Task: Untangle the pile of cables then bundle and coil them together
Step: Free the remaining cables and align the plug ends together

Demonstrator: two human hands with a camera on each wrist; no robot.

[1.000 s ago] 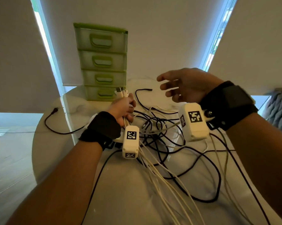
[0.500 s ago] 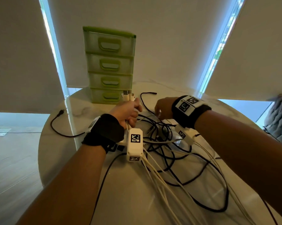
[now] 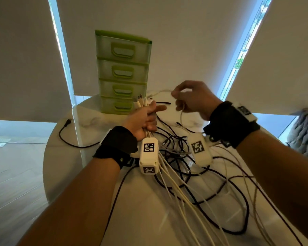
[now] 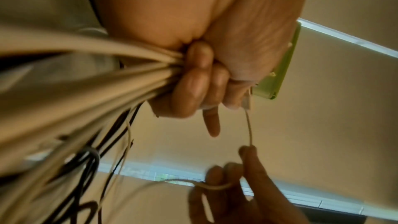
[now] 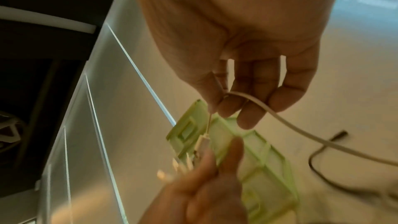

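My left hand [image 3: 146,116] grips a bundle of white cables [image 3: 169,174] above the round table, their plug ends [image 3: 143,102] sticking up past the fist. The left wrist view shows the fingers [image 4: 193,83] curled round the strands [image 4: 86,77]. To its right my raised right hand [image 3: 190,100] pinches a thin white cable [image 3: 160,92] between thumb and fingers [image 5: 228,106]; that cable [image 5: 301,130] runs to the plug ends at the left fist. A tangle of black and white cables [image 3: 183,148] lies on the table under both hands.
A green drawer unit [image 3: 122,71] stands at the back of the white round table [image 3: 146,219], just behind the left hand. One black cable [image 3: 68,137] trails toward the table's left edge. A grey knitted cushion [image 3: 305,132] is at far right.
The right hand dipped into the tangle, then rose with a thin white cable pinched in it. The left hand kept its grip on the white bundle and its index finger has stretched out.
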